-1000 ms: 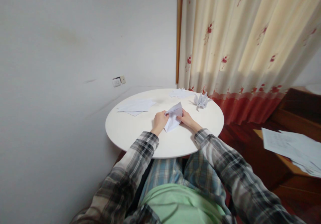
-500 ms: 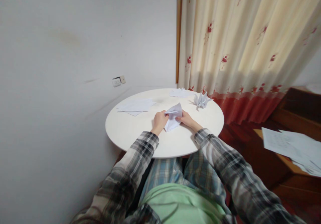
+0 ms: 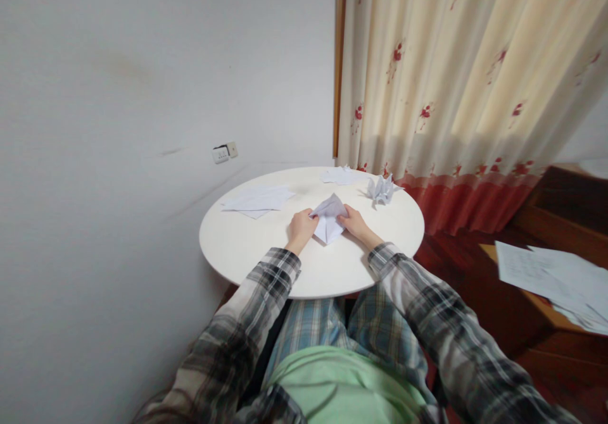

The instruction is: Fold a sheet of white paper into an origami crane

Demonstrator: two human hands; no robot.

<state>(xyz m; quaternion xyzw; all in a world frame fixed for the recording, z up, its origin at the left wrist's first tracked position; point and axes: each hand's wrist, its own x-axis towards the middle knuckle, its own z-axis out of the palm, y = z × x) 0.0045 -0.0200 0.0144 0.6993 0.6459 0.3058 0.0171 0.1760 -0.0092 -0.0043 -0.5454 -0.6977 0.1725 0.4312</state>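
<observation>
Between my hands is a folded sheet of white paper point(image 3: 329, 223), with creases and a raised flap pointing away from me. My left hand point(image 3: 303, 227) pinches its left edge, fingers closed. On the opposite side, my right hand point(image 3: 353, 223) grips the right edge, thumb on top and fingers hidden underneath. The paper is held over the middle of a round white table point(image 3: 247, 247). Beyond my right hand sits a cluster of folded paper pieces point(image 3: 380, 190) with pointed tips.
Flat white sheets point(image 3: 259, 200) lie on the table's left side, and more paper point(image 3: 342, 174) is at the far edge. A wall with a socket point(image 3: 221, 154) borders the left. A curtain point(image 3: 427, 95) hangs behind. Written sheets point(image 3: 551, 278) rest on brown furniture at right.
The paper's upper flap has spread wider and flattened, and a centre crease now shows below it. My right hand has shifted slightly along its edge; both hands keep their hold.
</observation>
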